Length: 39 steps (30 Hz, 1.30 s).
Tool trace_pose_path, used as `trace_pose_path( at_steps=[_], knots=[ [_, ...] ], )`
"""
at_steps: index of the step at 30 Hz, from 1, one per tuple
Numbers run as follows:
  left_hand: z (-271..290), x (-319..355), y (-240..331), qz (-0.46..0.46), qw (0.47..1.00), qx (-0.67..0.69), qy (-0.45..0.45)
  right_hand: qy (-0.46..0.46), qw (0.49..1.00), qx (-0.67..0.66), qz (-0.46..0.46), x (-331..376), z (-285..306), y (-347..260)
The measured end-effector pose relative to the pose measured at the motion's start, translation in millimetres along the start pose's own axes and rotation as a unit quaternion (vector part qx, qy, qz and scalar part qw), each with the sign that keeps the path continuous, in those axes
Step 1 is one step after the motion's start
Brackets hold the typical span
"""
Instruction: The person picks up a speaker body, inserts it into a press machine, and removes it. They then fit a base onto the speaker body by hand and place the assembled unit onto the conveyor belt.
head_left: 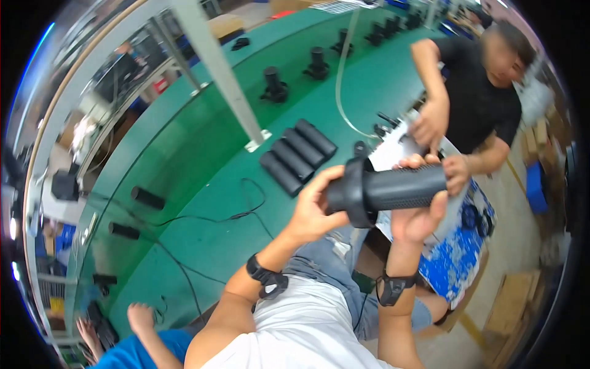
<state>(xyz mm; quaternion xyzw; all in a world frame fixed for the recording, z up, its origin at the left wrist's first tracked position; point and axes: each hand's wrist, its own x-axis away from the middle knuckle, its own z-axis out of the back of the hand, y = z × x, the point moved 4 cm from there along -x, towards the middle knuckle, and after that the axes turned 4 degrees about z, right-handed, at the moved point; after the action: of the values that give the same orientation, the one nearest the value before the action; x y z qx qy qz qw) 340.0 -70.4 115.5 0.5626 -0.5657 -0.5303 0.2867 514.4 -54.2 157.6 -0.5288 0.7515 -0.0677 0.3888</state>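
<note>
In front of me I hold a black cylinder (399, 189) level, with a finely perforated pattern on its right part. A wide black ring (356, 194) with a small tab on top surrounds it toward the left. My left hand (313, 212) is closed round the left end, just beside the ring. My right hand (421, 218) grips the perforated part from below, thumb on the near side and fingertips showing over the top. A co-worker's hand (456, 174) overlaps the right end in view; whether it touches the cylinder I cannot tell.
Several black cylinders (298, 154) lie side by side on the green conveyor (209, 197). More black units (275, 86) stand upright along it, near a white post (221, 67). Cables (212, 216) cross the belt. A co-worker (485, 92) stands right, by a blue worn-topped table (452, 264); another person (147, 350) sits lower left.
</note>
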Motion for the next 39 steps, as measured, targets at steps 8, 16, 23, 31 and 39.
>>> trace_pose_path(
  at_steps=[8, 16, 23, 31, 39],
  knots=[
    [-18, -6, -11, 0.059, 0.993, 0.075, -0.062, 0.003, 0.99, 0.135, 0.047, 13, -1, -33],
    [-21, -5, -11, 0.072, 0.991, 0.092, -0.071, 0.071, 0.979, 0.175, 0.079, 21, -19, -47],
    [-27, -8, -8, 0.061, 0.987, 0.075, -0.126, 0.05, 0.979, 0.158, 0.12, 29, -12, -53],
    [-48, -8, -20, 0.119, 0.97, 0.139, -0.158, 0.088, 0.971, 0.198, 0.105, 21, -10, -68],
    [-50, 5, -48, 0.246, 0.904, 0.294, -0.188, 0.004, 0.973, 0.201, 0.114, 7, -13, -75]
  ],
)
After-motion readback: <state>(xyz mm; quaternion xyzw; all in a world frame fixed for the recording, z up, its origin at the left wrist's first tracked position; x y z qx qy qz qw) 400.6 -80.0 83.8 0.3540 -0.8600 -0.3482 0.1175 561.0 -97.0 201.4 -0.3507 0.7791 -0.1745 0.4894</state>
